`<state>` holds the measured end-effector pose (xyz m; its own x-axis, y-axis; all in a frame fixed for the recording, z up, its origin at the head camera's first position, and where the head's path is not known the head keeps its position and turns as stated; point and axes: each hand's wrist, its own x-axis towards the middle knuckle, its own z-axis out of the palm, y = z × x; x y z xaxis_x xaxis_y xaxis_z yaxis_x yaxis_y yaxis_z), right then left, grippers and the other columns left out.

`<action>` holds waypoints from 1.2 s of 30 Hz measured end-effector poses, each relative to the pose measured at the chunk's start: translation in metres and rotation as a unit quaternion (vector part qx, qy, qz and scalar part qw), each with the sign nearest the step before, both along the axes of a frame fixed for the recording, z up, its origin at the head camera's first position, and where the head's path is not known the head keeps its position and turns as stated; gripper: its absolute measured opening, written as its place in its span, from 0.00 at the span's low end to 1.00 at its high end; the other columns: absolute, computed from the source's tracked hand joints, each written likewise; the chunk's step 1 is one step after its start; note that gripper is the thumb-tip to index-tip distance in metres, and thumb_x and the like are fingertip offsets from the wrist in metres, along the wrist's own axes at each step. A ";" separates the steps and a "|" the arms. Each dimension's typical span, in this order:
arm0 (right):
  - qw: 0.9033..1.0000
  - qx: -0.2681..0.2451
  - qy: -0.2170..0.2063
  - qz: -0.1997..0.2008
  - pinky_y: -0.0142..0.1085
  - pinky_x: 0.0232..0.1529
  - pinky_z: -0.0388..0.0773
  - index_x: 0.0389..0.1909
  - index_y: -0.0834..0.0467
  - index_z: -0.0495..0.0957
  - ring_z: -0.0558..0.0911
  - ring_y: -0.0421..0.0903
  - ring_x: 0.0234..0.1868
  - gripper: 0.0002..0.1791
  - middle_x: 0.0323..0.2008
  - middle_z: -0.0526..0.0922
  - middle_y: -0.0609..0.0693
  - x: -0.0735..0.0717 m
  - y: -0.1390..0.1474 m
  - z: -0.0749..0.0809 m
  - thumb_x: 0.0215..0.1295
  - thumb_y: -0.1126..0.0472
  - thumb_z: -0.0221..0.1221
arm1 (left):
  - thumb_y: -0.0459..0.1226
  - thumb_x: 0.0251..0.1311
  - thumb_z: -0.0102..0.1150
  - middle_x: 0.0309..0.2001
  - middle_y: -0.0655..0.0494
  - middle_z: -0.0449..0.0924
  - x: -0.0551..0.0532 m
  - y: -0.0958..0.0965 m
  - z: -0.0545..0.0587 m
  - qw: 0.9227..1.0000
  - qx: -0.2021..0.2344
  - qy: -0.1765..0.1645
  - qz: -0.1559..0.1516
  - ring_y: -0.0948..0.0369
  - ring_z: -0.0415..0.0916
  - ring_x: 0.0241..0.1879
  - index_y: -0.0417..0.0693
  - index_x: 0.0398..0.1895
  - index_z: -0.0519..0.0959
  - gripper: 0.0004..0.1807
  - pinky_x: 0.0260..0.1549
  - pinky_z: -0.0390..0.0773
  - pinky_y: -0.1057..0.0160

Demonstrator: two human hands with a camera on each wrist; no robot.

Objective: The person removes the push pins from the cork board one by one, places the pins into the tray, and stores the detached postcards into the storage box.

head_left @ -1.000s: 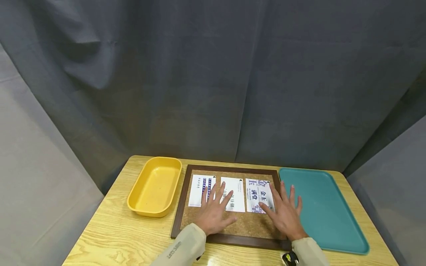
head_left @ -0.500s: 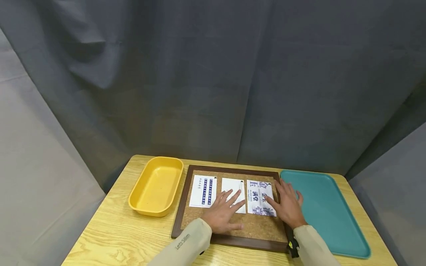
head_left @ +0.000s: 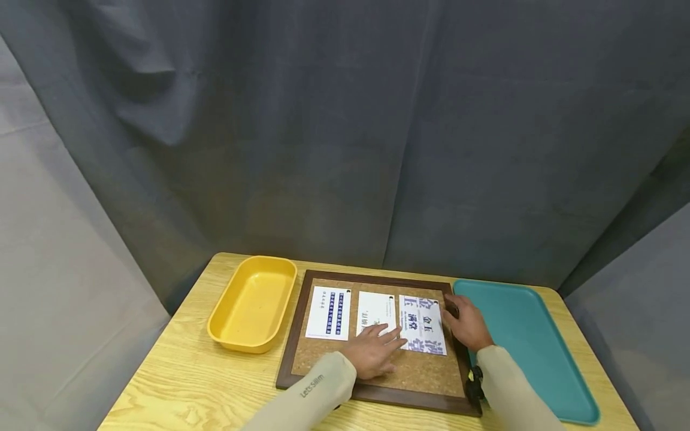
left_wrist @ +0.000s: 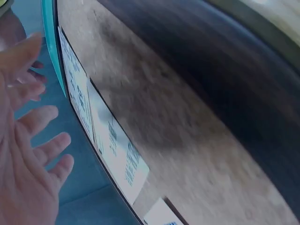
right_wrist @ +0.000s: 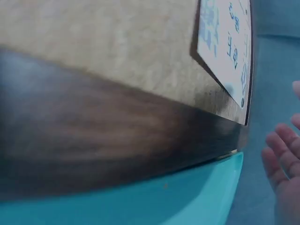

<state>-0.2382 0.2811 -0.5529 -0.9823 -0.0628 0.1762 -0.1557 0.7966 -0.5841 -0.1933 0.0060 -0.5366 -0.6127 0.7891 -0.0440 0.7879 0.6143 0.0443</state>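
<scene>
On the pale wood-grained table [head_left: 178, 377], a brown-framed rectangular cork board [head_left: 430, 374], probably rigid and best held by opposite sides, lies under the left hand [head_left: 372, 353], fingers spread, and right hand [head_left: 469, 324] at 3 o'clock, fingers relaxed, with white rectangular paper cards [head_left: 320, 317], probably flimsy, toward 12 o'clock.

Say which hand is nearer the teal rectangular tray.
Right. The right hand is at the left edge of the teal rectangular tray; the left hand is farther left, over the brown-framed rectangular cork board.
</scene>
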 end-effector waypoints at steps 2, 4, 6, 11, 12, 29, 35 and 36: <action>0.999 -0.027 -0.017 -0.005 0.57 0.48 0.74 0.62 0.73 0.67 0.75 0.64 0.51 0.25 0.53 0.73 0.70 -0.005 0.002 -0.002 0.68 0.64 0.54 | 0.55 0.67 0.49 0.74 0.55 0.56 0.001 0.005 0.001 1.000 -0.014 -0.006 -0.002 0.54 0.55 0.71 0.58 0.72 0.62 0.32 0.69 0.55 0.58; 0.999 -0.043 -0.025 -0.014 0.54 0.44 0.76 0.61 0.73 0.69 0.77 0.60 0.47 0.23 0.49 0.76 0.67 -0.009 0.003 -0.004 0.68 0.66 0.54 | 0.54 0.68 0.48 0.73 0.56 0.57 0.000 0.010 0.000 1.000 -0.024 -0.007 -0.008 0.54 0.55 0.71 0.59 0.71 0.63 0.30 0.69 0.55 0.58; 0.998 -0.050 -0.028 -0.022 0.51 0.43 0.77 0.58 0.73 0.71 0.78 0.58 0.45 0.21 0.47 0.78 0.65 -0.011 0.002 -0.006 0.67 0.67 0.55 | 0.53 0.68 0.48 0.73 0.56 0.57 0.000 0.014 0.000 0.999 -0.030 -0.006 -0.015 0.55 0.56 0.71 0.60 0.69 0.65 0.27 0.68 0.56 0.59; 0.995 -0.077 -0.045 -0.042 0.47 0.40 0.79 0.54 0.74 0.74 0.80 0.57 0.42 0.17 0.42 0.81 0.64 -0.018 0.000 -0.012 0.66 0.69 0.55 | 0.51 0.69 0.48 0.73 0.59 0.58 -0.004 0.024 -0.006 0.998 -0.048 0.000 -0.039 0.58 0.57 0.70 0.64 0.68 0.66 0.25 0.68 0.57 0.61; 0.994 -0.082 -0.052 -0.046 0.46 0.39 0.78 0.53 0.74 0.74 0.80 0.57 0.41 0.17 0.41 0.81 0.64 -0.020 0.000 -0.013 0.66 0.70 0.54 | 0.51 0.68 0.48 0.73 0.60 0.58 -0.004 0.026 -0.006 0.998 -0.052 0.001 -0.045 0.58 0.57 0.70 0.64 0.68 0.66 0.25 0.68 0.57 0.62; 0.984 -0.127 -0.063 -0.103 0.38 0.33 0.76 0.45 0.70 0.80 0.77 0.49 0.33 0.11 0.34 0.81 0.58 -0.046 -0.003 -0.029 0.64 0.69 0.58 | 0.63 0.60 0.50 0.72 0.65 0.58 -0.015 0.041 -0.016 0.996 -0.068 0.019 -0.057 0.62 0.56 0.70 0.67 0.70 0.65 0.34 0.66 0.58 0.66; 0.985 -0.119 -0.045 -0.116 0.40 0.33 0.76 0.44 0.68 0.81 0.78 0.49 0.33 0.10 0.33 0.82 0.57 -0.052 -0.006 -0.036 0.64 0.68 0.58 | 0.65 0.58 0.49 0.72 0.65 0.58 -0.019 0.046 -0.021 0.994 -0.080 0.039 -0.068 0.63 0.57 0.70 0.63 0.71 0.64 0.38 0.66 0.58 0.68; 0.985 -0.117 -0.041 -0.121 0.40 0.34 0.75 0.43 0.67 0.82 0.78 0.49 0.33 0.10 0.33 0.82 0.57 -0.053 -0.007 -0.037 0.63 0.68 0.58 | 0.65 0.57 0.49 0.72 0.65 0.58 -0.019 0.047 -0.021 0.993 -0.085 0.046 -0.072 0.63 0.57 0.70 0.62 0.71 0.64 0.39 0.65 0.59 0.68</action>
